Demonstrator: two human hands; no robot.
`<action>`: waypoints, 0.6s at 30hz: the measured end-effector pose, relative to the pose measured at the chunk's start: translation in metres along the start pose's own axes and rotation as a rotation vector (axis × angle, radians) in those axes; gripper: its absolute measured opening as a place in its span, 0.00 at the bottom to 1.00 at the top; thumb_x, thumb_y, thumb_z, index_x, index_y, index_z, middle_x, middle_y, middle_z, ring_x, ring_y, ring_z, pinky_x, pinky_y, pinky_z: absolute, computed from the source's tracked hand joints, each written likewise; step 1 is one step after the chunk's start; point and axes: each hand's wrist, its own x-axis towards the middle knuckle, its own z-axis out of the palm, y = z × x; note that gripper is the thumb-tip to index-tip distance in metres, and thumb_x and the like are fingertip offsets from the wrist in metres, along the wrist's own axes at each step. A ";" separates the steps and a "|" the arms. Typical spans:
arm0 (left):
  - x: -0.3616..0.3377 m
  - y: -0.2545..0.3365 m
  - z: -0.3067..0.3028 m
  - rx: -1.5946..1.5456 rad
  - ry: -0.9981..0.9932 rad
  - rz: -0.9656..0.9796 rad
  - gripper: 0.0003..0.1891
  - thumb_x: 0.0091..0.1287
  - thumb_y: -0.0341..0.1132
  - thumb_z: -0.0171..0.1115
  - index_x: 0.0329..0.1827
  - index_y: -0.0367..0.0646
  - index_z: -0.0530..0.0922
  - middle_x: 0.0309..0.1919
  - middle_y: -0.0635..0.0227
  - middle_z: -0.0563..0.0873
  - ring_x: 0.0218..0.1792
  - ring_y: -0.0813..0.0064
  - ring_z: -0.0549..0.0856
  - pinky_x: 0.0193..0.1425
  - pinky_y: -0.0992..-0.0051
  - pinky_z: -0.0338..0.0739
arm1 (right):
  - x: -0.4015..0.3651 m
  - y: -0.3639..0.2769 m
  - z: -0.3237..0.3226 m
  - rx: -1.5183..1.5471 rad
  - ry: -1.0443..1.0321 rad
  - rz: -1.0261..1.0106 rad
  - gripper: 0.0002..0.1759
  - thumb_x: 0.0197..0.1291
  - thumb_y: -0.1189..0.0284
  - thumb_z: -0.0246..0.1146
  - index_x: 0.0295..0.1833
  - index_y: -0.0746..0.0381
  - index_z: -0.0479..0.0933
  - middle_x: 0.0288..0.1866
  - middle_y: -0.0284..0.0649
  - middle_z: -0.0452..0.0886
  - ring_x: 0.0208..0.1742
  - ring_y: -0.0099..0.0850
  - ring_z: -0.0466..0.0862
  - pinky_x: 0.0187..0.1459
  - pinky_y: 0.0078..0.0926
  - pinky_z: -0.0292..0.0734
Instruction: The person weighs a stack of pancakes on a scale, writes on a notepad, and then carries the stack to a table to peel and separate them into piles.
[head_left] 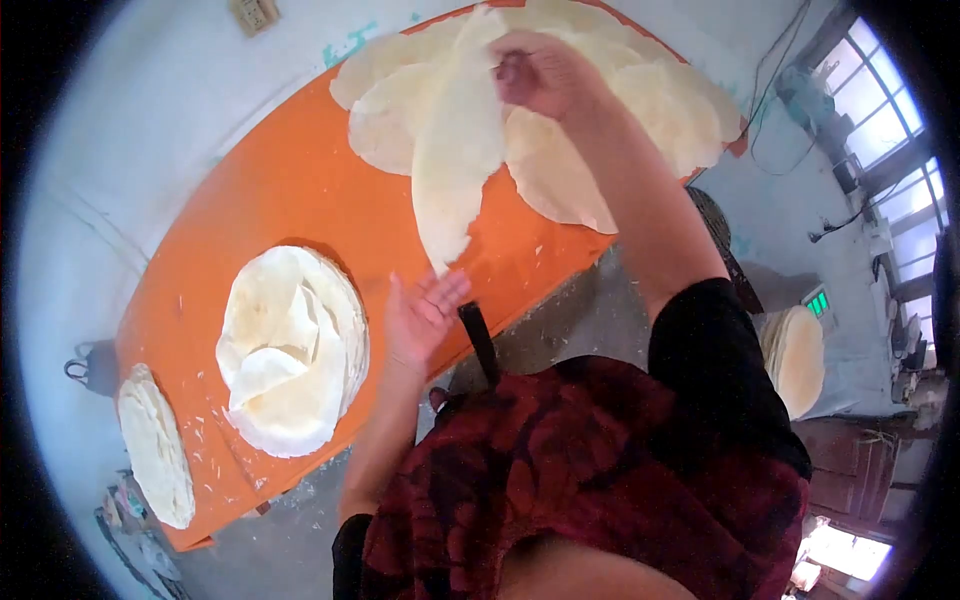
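Observation:
My right hand [540, 72] is raised over the far end of the orange table [290, 190] and pinches the top edge of a thin, pale flatbread [455, 150], which hangs down folded. My left hand [420, 315] is open, palm up, just under the flatbread's lower tip, near the table's front edge. Beneath the lifted piece, several flatbreads [590, 150] lie spread out and overlapping on the table's far end.
A round stack of flatbreads [295, 345] with a crumpled one on top sits on the table's near left. Another stack [155, 450] lies at the table's left end. A further stack [797, 355] rests off to the right. Windows [880, 110] and hanging cables are at right.

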 end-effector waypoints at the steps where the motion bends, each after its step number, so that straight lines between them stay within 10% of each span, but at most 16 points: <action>1: 0.000 0.008 0.005 -0.002 0.019 0.016 0.33 0.60 0.61 0.40 0.48 0.36 0.68 0.50 0.50 0.74 0.55 0.55 0.70 0.58 0.57 0.60 | -0.009 -0.005 -0.011 0.051 0.066 -0.032 0.03 0.47 0.76 0.57 0.25 0.63 0.70 0.22 0.37 0.74 0.24 0.28 0.75 0.22 0.23 0.70; 6: 0.004 0.019 0.010 0.060 0.128 0.012 0.27 0.60 0.56 0.47 0.45 0.38 0.69 0.48 0.52 0.75 0.54 0.57 0.71 0.55 0.56 0.62 | -0.067 0.023 -0.116 0.236 0.631 0.074 0.05 0.50 0.76 0.55 0.24 0.63 0.70 0.18 0.38 0.70 0.21 0.30 0.73 0.21 0.24 0.70; 12: -0.013 0.008 -0.037 0.129 0.250 -0.088 0.17 0.60 0.46 0.50 0.40 0.40 0.72 0.45 0.54 0.77 0.51 0.58 0.73 0.53 0.58 0.66 | -0.135 0.154 -0.237 0.146 0.886 0.502 0.06 0.49 0.78 0.53 0.22 0.65 0.69 0.19 0.41 0.74 0.16 0.30 0.74 0.17 0.23 0.73; 18: -0.058 0.014 -0.063 0.088 0.384 -0.053 0.14 0.59 0.42 0.51 0.40 0.41 0.72 0.45 0.56 0.77 0.48 0.59 0.75 0.51 0.59 0.68 | -0.156 0.147 -0.219 0.086 0.812 0.378 0.02 0.49 0.78 0.53 0.28 0.65 0.70 0.19 0.41 0.74 0.17 0.31 0.76 0.16 0.25 0.74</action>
